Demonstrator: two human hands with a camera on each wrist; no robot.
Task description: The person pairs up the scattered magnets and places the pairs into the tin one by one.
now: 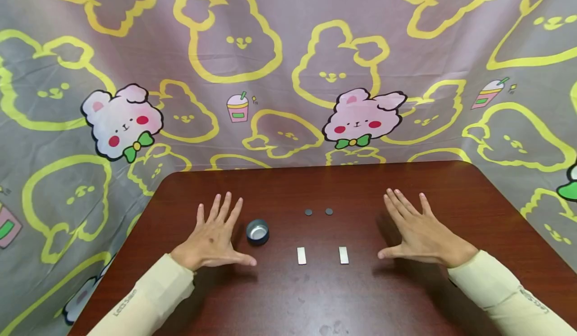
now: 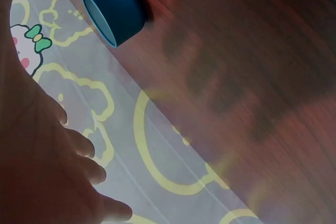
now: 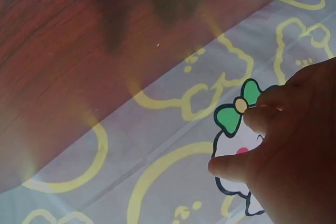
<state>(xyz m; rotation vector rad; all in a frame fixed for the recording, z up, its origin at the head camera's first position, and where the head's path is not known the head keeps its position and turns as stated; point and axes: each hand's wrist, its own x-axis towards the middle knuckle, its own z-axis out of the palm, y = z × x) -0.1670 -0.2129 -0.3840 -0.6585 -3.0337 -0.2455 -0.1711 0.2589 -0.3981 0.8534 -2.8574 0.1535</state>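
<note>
My left hand [image 1: 213, 241] is spread over the left part of the table, palm down, with nothing in it. Just right of its fingers stands a small round dark-blue container [image 1: 257, 233], its silvery inside showing; the left wrist view shows its blue outer wall [image 2: 116, 11]. On the right, my right hand [image 1: 421, 236] is also spread and holds nothing. Between the hands lie two small white rectangular pieces, a left one [image 1: 301, 256] and a right one [image 1: 344, 255]. Behind them are two small dark discs, one [image 1: 308, 212] left of the other [image 1: 329, 212].
The dark reddish-brown wooden table [image 1: 315, 306] has rounded far corners. A grey-pink curtain [image 1: 288, 90] with yellow outlines and cartoon rabbits hangs behind it and along both sides. Shadows of the hands fall on the tabletop.
</note>
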